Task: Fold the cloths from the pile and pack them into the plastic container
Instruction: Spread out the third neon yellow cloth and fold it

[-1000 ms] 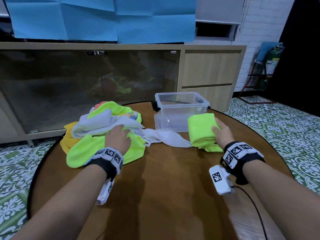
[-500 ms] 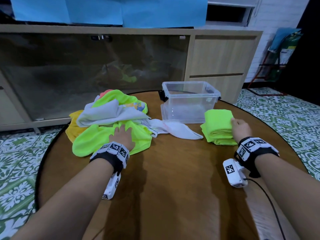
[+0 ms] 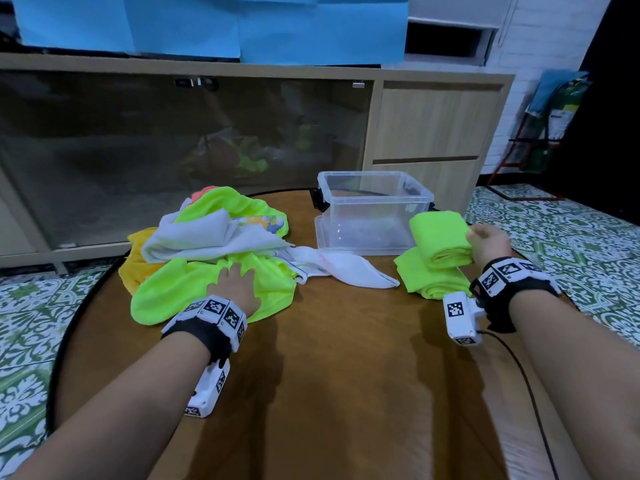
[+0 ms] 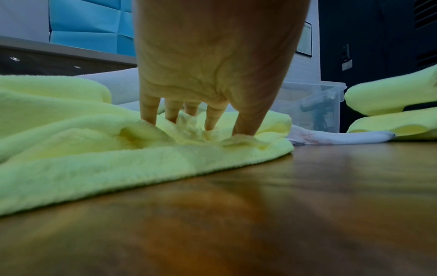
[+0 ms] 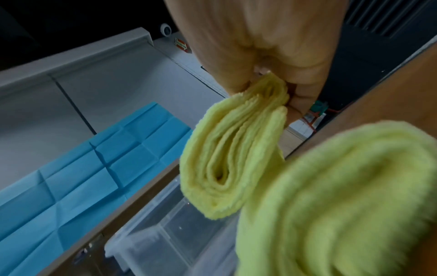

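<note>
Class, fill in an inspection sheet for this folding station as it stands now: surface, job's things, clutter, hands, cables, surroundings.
Surface: round brown table.
Job's things: cloth pile at left; clear plastic container holds no cloth; folded green cloth lifted; second folded green cloth lies below it.
Clutter: nothing seen.
Hands: left hand presses fingertips into the pile's green cloth; right hand pinches the folded green cloth.
Cables: black cable from right wrist camera.
Surroundings: glass-fronted cabinet, blue paper, patterned floor tiles.

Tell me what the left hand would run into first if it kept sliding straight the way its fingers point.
The left hand presses a lime cloth; its fingers point away from the person into the pile. Straight on, it would likely meet the crumpled white cloth first, though depth is unclear.
</note>
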A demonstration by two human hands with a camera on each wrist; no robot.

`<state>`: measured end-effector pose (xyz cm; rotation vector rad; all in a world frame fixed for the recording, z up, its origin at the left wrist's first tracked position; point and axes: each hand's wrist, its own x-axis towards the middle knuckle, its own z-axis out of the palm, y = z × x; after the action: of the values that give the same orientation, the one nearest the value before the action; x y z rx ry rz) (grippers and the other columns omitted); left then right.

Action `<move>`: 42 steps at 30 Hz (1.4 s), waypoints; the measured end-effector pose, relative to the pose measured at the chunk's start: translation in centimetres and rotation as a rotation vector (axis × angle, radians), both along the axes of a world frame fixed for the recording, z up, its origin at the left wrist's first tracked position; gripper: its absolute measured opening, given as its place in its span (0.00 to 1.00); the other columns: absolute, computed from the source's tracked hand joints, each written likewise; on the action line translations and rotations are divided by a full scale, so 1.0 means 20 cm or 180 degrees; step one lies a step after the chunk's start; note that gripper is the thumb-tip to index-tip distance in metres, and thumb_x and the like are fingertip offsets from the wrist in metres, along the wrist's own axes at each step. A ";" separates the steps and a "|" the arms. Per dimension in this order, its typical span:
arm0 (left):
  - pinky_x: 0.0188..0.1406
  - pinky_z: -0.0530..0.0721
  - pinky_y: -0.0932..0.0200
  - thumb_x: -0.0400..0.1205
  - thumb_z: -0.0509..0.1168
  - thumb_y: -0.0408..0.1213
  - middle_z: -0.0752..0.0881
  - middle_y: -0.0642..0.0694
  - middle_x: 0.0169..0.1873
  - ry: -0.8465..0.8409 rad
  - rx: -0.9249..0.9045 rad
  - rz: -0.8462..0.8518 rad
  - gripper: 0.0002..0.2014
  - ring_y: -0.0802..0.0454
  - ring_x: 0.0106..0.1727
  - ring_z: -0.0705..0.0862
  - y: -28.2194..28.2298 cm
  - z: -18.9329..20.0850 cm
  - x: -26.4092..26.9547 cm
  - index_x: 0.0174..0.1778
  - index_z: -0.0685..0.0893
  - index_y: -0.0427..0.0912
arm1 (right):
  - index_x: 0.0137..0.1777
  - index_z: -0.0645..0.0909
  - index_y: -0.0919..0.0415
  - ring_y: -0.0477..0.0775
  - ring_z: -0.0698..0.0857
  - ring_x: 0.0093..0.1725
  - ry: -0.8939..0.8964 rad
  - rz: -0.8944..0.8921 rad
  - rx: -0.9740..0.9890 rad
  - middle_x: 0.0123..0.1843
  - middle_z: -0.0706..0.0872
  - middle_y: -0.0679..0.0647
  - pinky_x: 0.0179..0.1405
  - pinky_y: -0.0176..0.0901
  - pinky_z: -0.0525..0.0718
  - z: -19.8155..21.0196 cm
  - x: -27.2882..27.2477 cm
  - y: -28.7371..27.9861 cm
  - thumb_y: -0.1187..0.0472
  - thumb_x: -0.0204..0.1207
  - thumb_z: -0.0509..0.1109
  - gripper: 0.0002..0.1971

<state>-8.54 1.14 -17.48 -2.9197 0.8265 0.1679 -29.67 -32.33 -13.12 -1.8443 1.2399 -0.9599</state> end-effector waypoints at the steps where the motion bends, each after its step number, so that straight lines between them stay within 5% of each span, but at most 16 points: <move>1: 0.72 0.69 0.45 0.84 0.57 0.47 0.48 0.44 0.82 -0.0001 0.0019 0.0009 0.32 0.42 0.82 0.51 -0.01 0.00 0.00 0.82 0.52 0.49 | 0.66 0.79 0.68 0.66 0.80 0.65 0.0137 0.0022 0.0049 0.66 0.81 0.66 0.61 0.51 0.76 -0.04 0.00 0.00 0.66 0.82 0.61 0.15; 7: 0.72 0.69 0.43 0.84 0.58 0.47 0.47 0.44 0.82 0.0059 0.0089 0.0066 0.33 0.42 0.82 0.49 -0.01 0.00 -0.01 0.82 0.51 0.49 | 0.58 0.80 0.74 0.69 0.80 0.53 0.1056 0.0047 -0.0232 0.57 0.82 0.74 0.50 0.51 0.75 -0.11 0.00 0.02 0.56 0.86 0.50 0.23; 14: 0.72 0.69 0.42 0.85 0.56 0.46 0.44 0.44 0.82 0.0079 0.0161 0.0072 0.32 0.42 0.83 0.48 -0.01 0.00 -0.03 0.83 0.50 0.48 | 0.79 0.64 0.63 0.61 0.63 0.79 0.1554 0.0586 -0.1236 0.81 0.64 0.60 0.77 0.55 0.63 -0.05 -0.03 0.06 0.52 0.86 0.49 0.25; 20: 0.74 0.67 0.41 0.86 0.54 0.47 0.40 0.44 0.83 0.0193 0.0275 0.0053 0.29 0.41 0.83 0.46 0.00 0.02 -0.05 0.83 0.53 0.48 | 0.84 0.47 0.58 0.59 0.46 0.84 0.2793 0.1472 -0.0949 0.85 0.45 0.56 0.80 0.57 0.51 -0.06 0.02 0.12 0.46 0.86 0.44 0.30; 25: 0.77 0.59 0.36 0.80 0.51 0.66 0.36 0.45 0.82 0.0395 0.0321 0.0059 0.41 0.39 0.83 0.42 0.00 -0.01 -0.05 0.83 0.49 0.47 | 0.84 0.42 0.57 0.61 0.43 0.84 0.3410 0.1479 -0.0517 0.85 0.40 0.55 0.80 0.61 0.50 -0.06 0.06 0.13 0.42 0.85 0.41 0.32; 27: 0.76 0.58 0.35 0.78 0.54 0.67 0.35 0.44 0.82 0.0415 0.0387 0.0061 0.43 0.38 0.83 0.41 -0.01 -0.01 -0.05 0.83 0.49 0.47 | 0.84 0.43 0.57 0.62 0.44 0.84 0.3573 0.1473 -0.0553 0.85 0.41 0.54 0.80 0.61 0.51 -0.05 0.07 0.14 0.41 0.85 0.41 0.32; 32: 0.70 0.71 0.45 0.87 0.52 0.46 0.49 0.46 0.83 0.0104 -0.0019 -0.0069 0.20 0.42 0.79 0.62 0.03 0.00 0.00 0.75 0.72 0.48 | 0.84 0.48 0.53 0.60 0.45 0.84 0.3722 0.1295 -0.0843 0.85 0.46 0.52 0.80 0.61 0.48 0.07 0.07 0.19 0.39 0.84 0.40 0.32; 36: 0.64 0.76 0.46 0.87 0.52 0.46 0.65 0.43 0.74 0.0048 -0.0823 0.0065 0.18 0.41 0.69 0.73 0.06 0.05 0.00 0.69 0.78 0.46 | 0.80 0.61 0.58 0.61 0.65 0.78 0.2733 0.1160 -0.1638 0.81 0.63 0.57 0.74 0.57 0.66 0.11 0.08 0.40 0.49 0.85 0.51 0.25; 42: 0.52 0.77 0.49 0.86 0.54 0.40 0.77 0.40 0.66 -0.0504 -0.1809 0.0007 0.15 0.39 0.63 0.79 0.04 0.27 -0.14 0.66 0.78 0.42 | 0.64 0.79 0.57 0.61 0.83 0.59 0.2044 0.2058 -0.1270 0.60 0.85 0.58 0.55 0.48 0.80 0.12 0.22 0.72 0.61 0.80 0.62 0.14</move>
<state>-11.24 2.03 -11.99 -3.3856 0.9767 -0.3546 -25.25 -17.97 -10.68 -2.7632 0.6865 -0.2564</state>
